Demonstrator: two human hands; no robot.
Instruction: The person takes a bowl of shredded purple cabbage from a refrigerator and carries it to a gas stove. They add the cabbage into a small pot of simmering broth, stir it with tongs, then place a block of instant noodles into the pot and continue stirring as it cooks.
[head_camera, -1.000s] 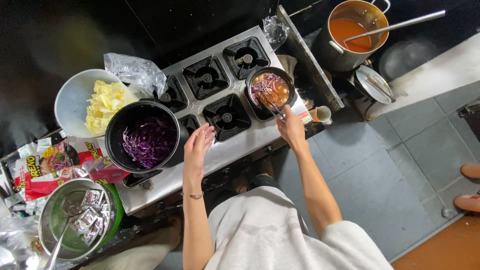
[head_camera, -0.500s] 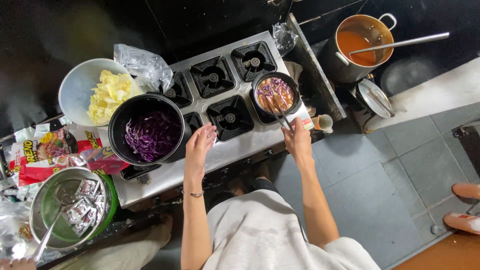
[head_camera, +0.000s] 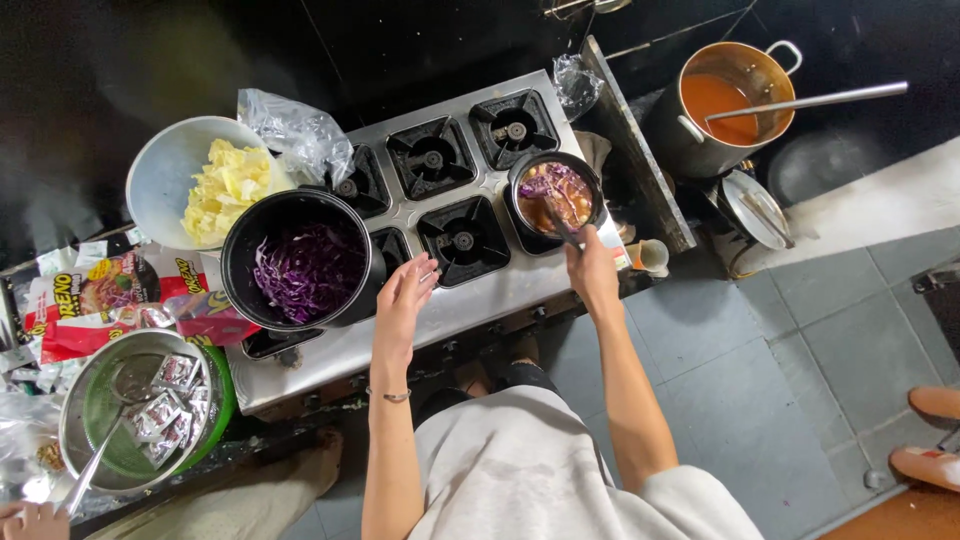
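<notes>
A steel stove with six black burners stands against a dark, glossy wall that catches a dim blur of light at the upper left. The floor is laid with large grey tiles and pale joints. To the right a light slab runs slantwise, and at the lower right corner sits a strip of orange-brown surface. Beside the stove a narrow dark ledge runs along its right edge. The worktop at the left is crowded and partly covered with crinkled foil. The light is even and falls from above.
</notes>
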